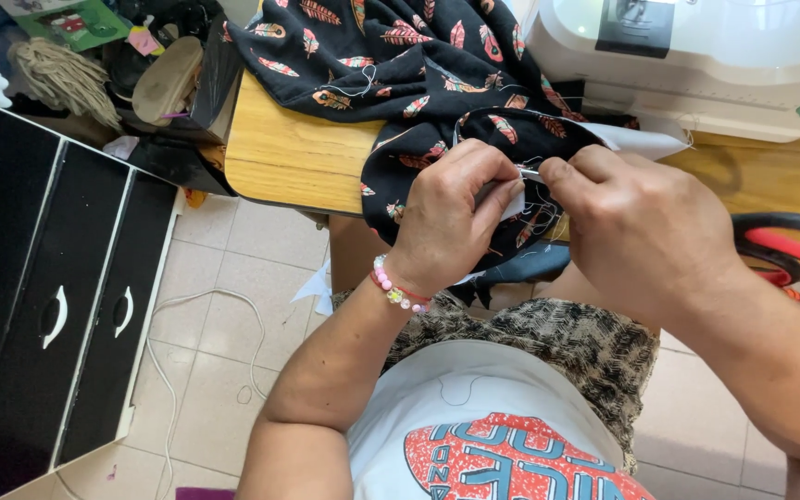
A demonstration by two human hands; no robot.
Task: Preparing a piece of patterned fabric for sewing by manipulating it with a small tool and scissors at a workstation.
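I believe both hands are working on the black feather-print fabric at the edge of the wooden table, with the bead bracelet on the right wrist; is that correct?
Not quite: the bead bracelet is on the left wrist. The head view shows the left hand and right hand both working on the black feather-print fabric at the wooden table edge.

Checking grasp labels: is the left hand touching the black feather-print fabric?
Touching. The head view shows the left hand pinching the black feather-print fabric at its edge, fingers pressed on the cloth.
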